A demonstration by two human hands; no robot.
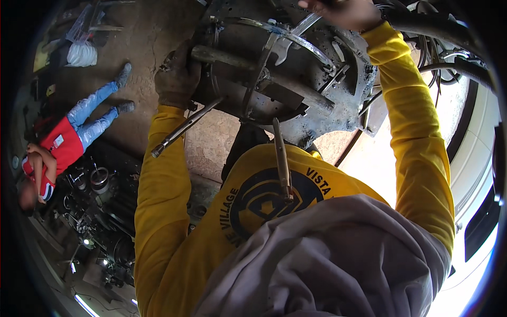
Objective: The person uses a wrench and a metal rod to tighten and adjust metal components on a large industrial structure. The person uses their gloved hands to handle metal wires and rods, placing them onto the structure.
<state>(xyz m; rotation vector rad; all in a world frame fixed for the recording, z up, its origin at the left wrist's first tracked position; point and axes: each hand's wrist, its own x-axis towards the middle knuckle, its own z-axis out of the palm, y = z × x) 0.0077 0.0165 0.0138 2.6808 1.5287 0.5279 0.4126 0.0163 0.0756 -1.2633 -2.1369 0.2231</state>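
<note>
In front of me is a dark, greasy metal assembly with curved bars and a thick round bar across it. My left hand, dark and perhaps gloved, is closed at its left side, next to the bar's end. What its fingers hold is hidden. At the top, my right hand, partly blurred, is closed around the upper end of an open-end spanner. The spanner's jaw points down to the left over the curved bars. Two slender metal rods, a left one and a right one, stick out towards me.
A person in a red top and jeans is on the left, arms folded. Dark machine parts crowd the lower left. Black hoses run along the upper right. Beside my right arm stands a pale vehicle. A white bag is upper left.
</note>
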